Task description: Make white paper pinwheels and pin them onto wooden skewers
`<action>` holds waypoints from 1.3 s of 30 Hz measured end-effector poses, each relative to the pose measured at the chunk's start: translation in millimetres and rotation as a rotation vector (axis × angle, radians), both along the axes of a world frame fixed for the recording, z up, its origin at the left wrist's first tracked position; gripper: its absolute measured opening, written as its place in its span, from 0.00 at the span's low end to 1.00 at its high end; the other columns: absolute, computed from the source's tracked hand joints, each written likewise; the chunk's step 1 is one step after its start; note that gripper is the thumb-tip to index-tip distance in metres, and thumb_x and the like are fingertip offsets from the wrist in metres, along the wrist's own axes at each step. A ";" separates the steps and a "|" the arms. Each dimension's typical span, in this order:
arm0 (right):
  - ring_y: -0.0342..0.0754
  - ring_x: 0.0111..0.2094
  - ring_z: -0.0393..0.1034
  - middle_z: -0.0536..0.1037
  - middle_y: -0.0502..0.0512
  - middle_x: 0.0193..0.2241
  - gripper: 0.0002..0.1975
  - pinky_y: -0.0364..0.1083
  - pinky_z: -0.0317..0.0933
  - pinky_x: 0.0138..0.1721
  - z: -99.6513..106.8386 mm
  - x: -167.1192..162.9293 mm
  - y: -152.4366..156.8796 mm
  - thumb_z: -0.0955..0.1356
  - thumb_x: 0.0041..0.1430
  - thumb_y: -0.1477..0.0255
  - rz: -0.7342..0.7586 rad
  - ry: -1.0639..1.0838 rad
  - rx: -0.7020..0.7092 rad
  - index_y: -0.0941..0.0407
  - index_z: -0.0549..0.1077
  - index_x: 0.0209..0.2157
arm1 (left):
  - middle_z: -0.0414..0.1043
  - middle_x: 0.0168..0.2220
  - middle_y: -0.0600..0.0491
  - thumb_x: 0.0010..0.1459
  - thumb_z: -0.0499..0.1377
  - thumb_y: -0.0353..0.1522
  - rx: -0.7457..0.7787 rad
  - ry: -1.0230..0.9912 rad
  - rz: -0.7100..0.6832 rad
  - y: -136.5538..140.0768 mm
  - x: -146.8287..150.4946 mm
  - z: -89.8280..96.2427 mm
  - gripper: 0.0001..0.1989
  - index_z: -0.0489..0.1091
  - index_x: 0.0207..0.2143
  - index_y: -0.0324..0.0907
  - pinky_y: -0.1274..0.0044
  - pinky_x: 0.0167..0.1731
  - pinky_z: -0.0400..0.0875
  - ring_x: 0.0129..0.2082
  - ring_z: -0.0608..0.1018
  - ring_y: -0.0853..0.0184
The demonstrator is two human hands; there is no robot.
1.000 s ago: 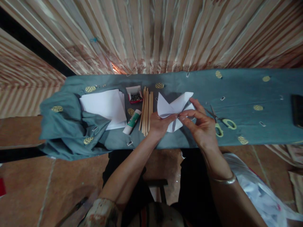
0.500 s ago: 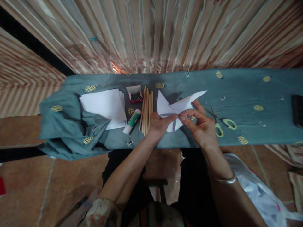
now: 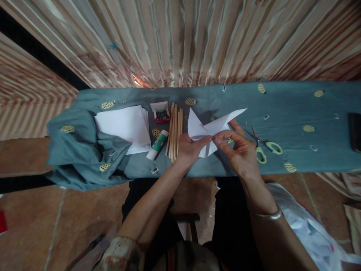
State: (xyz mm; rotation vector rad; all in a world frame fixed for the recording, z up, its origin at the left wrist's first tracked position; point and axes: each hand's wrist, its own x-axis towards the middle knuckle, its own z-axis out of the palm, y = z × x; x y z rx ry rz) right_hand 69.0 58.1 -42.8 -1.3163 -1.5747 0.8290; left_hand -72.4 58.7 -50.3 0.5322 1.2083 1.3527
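A white paper pinwheel (image 3: pixel 207 128) with curled, pointed blades is held between both hands above the table. My left hand (image 3: pixel 189 149) grips its left side, the thumb pressed on the folded paper near the centre. At that centre, the thumb and index finger of my right hand (image 3: pixel 241 150) pinch together, with other fingers behind the right blade. A tiny dark thing shows at these fingertips, too small to name. Thin wooden sticks (image 3: pixel 175 131) lie just left of my left hand. Green-handled scissors (image 3: pixel 265 145) lie open to the right of my right hand.
Left of the sticks are a glue stick (image 3: pixel 157 145), an open small box (image 3: pixel 161 113) of metal tacks or pins, and a stack of white paper (image 3: pixel 124 128). A blue-green cloth (image 3: pixel 293 113) covers the narrow table. A dark object (image 3: pixel 354 131) lies at the right edge.
Almost nothing differs. Both hands keep the same hold on the paper pinwheel, which has shifted very slightly.
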 end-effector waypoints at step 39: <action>0.57 0.58 0.66 0.71 0.61 0.57 0.36 0.60 0.58 0.60 -13.8 5.8 3.8 0.77 0.45 0.60 -0.145 0.003 0.007 0.54 0.68 0.56 | 0.80 0.27 0.51 0.33 0.75 0.35 0.106 -0.029 -0.095 -1.4 -3.0 -9.2 0.17 0.79 0.27 0.38 0.74 0.31 0.76 0.28 0.81 0.63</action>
